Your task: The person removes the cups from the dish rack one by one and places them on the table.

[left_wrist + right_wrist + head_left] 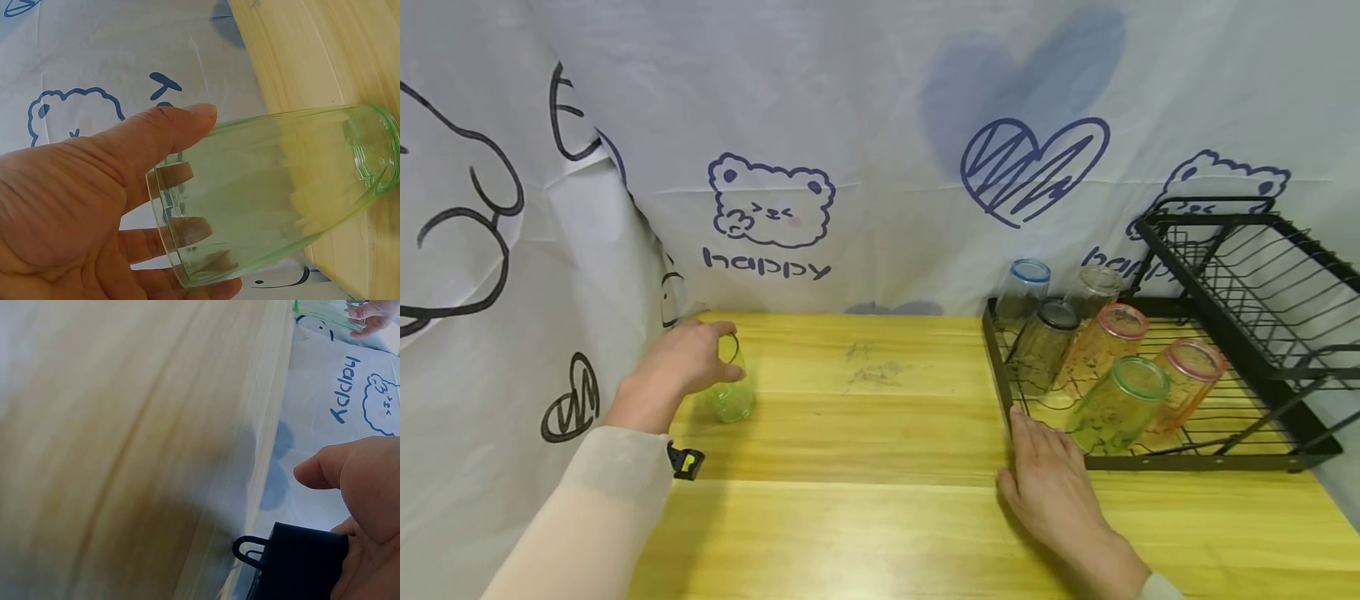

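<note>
At the left of the table stands a pale green drinking glass (732, 398), upright with its thick base on the wood. My left hand (688, 357) holds it from above near the rim, thumb on one side and fingers on the other, as the left wrist view shows through the glass (262, 194). On the right, my right hand (1052, 483) rests its extended fingers against the near left corner of a black wire dish rack (1000, 367). In the right wrist view, its thumb (319, 469) stands apart from the dark rack frame (306, 559).
Several tinted glasses stand close together in the rack's left part, among them a green one (1120, 404), a grey one (1043, 350) and a blue-rimmed one (1024, 292). A raised wire basket (1285, 283) overhangs the right. A printed white cloth (880, 150) hangs behind the table (865, 433).
</note>
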{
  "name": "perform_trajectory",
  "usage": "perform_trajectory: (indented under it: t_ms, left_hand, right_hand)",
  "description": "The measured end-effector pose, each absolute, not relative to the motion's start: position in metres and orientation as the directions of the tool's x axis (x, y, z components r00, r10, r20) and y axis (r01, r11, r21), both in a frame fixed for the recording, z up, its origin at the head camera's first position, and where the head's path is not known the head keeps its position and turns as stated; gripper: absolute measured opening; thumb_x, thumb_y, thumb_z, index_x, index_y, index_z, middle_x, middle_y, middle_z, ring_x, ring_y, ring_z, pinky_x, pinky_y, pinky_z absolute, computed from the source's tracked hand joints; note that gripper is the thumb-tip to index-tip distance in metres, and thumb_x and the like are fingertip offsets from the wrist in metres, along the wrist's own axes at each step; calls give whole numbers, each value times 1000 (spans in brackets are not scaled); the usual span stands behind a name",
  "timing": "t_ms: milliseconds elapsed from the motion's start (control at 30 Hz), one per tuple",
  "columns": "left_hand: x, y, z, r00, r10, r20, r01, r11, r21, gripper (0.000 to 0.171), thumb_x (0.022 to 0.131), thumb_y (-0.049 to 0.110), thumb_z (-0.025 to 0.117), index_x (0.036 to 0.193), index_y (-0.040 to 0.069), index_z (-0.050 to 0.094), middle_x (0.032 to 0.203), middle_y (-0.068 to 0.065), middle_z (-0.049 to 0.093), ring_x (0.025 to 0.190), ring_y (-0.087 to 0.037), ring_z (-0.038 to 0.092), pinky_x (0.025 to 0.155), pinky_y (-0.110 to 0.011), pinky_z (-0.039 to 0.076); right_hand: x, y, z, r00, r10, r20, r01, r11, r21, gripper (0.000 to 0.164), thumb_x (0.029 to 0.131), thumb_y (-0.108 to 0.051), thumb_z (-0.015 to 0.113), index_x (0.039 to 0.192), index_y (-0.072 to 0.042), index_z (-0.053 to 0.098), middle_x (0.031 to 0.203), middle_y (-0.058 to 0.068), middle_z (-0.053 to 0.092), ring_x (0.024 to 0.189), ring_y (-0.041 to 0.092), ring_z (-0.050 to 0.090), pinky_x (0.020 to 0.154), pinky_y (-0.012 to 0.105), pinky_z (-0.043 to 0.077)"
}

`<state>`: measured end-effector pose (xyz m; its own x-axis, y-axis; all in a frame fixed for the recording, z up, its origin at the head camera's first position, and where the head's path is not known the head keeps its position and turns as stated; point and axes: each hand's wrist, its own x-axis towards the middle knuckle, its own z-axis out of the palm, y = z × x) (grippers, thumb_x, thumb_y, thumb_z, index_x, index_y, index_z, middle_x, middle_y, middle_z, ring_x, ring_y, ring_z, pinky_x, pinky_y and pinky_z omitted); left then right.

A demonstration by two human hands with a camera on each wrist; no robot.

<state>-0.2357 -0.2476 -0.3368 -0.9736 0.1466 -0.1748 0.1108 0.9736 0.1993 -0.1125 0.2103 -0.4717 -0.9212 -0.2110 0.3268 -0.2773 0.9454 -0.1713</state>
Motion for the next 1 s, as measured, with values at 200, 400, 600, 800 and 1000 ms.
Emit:
perform_trajectory:
  t_ms: [200,400,600,800,1000]
  left_hand:
    - [-234,-251,-340,-974,140,-177,104,975,198,80,91,36,79,155,1,47,152,-37,46,138,-57,44,113,-71,40]
    - [-234,-247,-342,-976,124,-177,91,979,181,79,92,36,77,155,2,46,151,-39,44,130,-61,50,108,-72,43]
    - [-236,-245,-343,-980,120,-157,90,978,190,78,91,37,77,154,3,46,149,-41,43,126,-65,50,103,-74,46]
    - [-237,-247,-348,-982,112,-154,76,972,221,76,92,36,75,154,5,45,149,-42,39,128,-68,45,103,-76,44]
    - [-235,-248,-350,-981,110,-163,69,969,235,77,92,36,75,155,5,43,151,-42,36,129,-69,42,102,-78,43]
  right_hand:
    - [-111,209,-467,-932,-214,291,-274,944,-183,79,92,-21,75,157,7,40,146,30,59,133,47,58,113,68,41]
    - [-118,213,-434,-979,-188,73,-202,932,-301,67,100,-24,69,157,2,45,109,20,74,63,25,66,59,42,57]
    - [-147,229,-381,-987,-125,97,-150,932,-331,51,106,-29,60,148,1,57,143,30,61,94,43,72,79,61,59]
    - [-189,242,-328,-958,-23,286,-118,939,-322,57,105,-28,59,148,9,51,149,38,49,133,60,47,109,74,40]
    - [-233,246,-321,-995,44,84,16,954,-301,77,107,-41,55,159,10,32,158,44,29,137,66,36,108,79,36]
